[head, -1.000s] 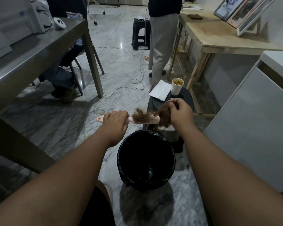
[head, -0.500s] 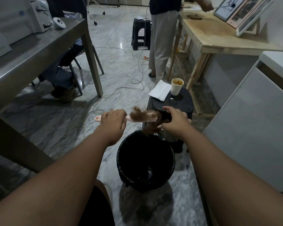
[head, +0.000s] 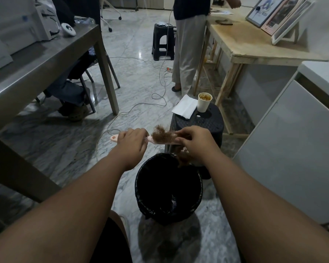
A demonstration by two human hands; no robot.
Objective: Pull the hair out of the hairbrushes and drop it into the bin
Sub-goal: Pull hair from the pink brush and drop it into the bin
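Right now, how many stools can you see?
2: a black stool just beyond the bin, holding a cup, and another farther back beside the standing person.

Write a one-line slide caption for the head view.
Left hand holds a pink hairbrush above a black bin while right hand pulls brown hair from it.

A pale pink hairbrush [head: 162,139] is held level above the floor, bristles up, its handle end with a small hole poking out to the left. Brown hair [head: 160,132] sits matted and tufted over the bristles, and another brown clump [head: 182,158] hangs blurred just below the brush's far end, over the rim of the black-lined bin [head: 141,188] standing open beneath.
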